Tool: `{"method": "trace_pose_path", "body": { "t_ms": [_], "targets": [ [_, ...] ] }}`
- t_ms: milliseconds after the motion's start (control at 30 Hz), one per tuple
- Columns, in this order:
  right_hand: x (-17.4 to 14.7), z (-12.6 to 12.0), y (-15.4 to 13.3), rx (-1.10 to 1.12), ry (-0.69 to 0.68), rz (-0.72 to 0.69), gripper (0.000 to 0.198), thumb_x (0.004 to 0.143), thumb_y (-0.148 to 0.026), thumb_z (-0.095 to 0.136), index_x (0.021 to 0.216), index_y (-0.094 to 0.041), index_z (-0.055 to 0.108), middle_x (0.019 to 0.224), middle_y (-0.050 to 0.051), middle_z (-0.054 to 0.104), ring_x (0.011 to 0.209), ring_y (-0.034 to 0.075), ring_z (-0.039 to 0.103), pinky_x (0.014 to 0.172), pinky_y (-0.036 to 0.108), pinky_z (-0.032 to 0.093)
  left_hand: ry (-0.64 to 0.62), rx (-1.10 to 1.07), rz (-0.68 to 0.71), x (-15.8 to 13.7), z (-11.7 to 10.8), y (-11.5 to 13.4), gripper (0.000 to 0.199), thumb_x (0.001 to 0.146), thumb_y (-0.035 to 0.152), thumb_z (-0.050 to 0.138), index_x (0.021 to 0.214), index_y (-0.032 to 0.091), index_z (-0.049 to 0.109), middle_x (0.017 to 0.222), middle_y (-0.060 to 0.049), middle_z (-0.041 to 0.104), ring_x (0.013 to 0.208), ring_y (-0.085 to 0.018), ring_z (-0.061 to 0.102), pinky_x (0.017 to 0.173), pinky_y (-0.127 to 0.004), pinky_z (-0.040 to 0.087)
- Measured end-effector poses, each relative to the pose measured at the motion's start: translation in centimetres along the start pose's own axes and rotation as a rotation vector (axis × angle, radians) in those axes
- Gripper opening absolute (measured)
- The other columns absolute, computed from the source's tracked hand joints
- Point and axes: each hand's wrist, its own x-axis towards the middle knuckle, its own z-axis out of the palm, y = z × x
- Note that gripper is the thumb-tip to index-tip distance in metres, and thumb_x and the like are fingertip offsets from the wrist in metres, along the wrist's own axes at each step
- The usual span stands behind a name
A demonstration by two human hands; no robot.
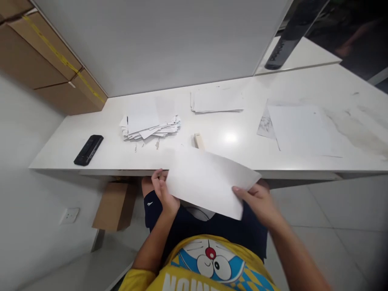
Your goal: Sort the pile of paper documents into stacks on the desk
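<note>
A white sheet of paper (209, 182) is held up over my lap, its far part reaching above the table's front edge. My right hand (256, 198) pinches its right side, thumb on top and fingers beneath. At the left edge of the sheet, my left hand (165, 192) has its fingers curled, closed on the paper's side; part of the grip is hard to see. Just beyond the sheet lies a small pale beige block (199, 141), partly covered by the paper.
On the white table (115, 155) lie a messy paper pile (145, 121), a neater paper stack (216, 101) and loose sheets (303, 129) at right. A black phone (89, 150) rests at left. Cardboard boxes (51, 52) stand behind it; another box (115, 206) sits below.
</note>
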Motion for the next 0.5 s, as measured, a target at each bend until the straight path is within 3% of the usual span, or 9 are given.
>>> {"method": "trace_pose_path", "body": {
  "t_ms": [100,200,333,500],
  "targets": [
    [0.9,-3.9,-2.5,-0.174,-0.027,0.080,0.033,0.067,-0.049,0.077,0.072,-0.017,0.071,0.068,0.006,0.071,0.067,0.025,0.066,0.054,0.030,0.051,-0.307,0.071,0.019,2.7,-1.7,0.2,0.046,0.085,0.053,0.066,0.119,0.024,0.055,0.087,-0.002,0.066,0.072,-0.015,0.064,0.066,-0.027,0.050],
    [2.0,-5.5,-5.1,-0.225,-0.037,0.180,0.022,0.067,-0.039,0.073,0.065,-0.018,0.067,0.063,0.005,0.067,0.061,0.021,0.063,0.051,0.027,0.047,-0.470,0.400,0.095,4.0,-2.4,-0.4,0.044,0.090,0.043,0.065,0.127,0.023,0.051,0.100,-0.007,0.067,0.089,-0.018,0.066,0.081,-0.033,0.052],
    [4.3,-5.9,-7.7,-0.185,-0.061,0.320,0.016,0.066,-0.033,0.070,0.064,-0.019,0.062,0.060,0.005,0.064,0.055,0.019,0.059,0.045,0.026,0.042,-0.696,0.823,0.235,4.2,-0.6,-0.8,0.042,0.095,0.034,0.057,0.135,0.024,0.049,0.128,-0.012,0.061,0.120,-0.023,0.057,0.101,-0.041,0.047],
    [6.4,-6.5,-9.3,-0.229,-0.127,0.400,0.014,0.065,-0.029,0.072,0.071,-0.018,0.064,0.071,0.010,0.068,0.064,0.022,0.063,0.052,0.029,0.047,-0.959,1.028,0.531,4.9,2.4,-1.5,0.051,0.099,0.030,0.048,0.148,0.022,0.038,0.150,-0.012,0.049,0.141,-0.026,0.041,0.112,-0.045,0.039]
  ]
}}
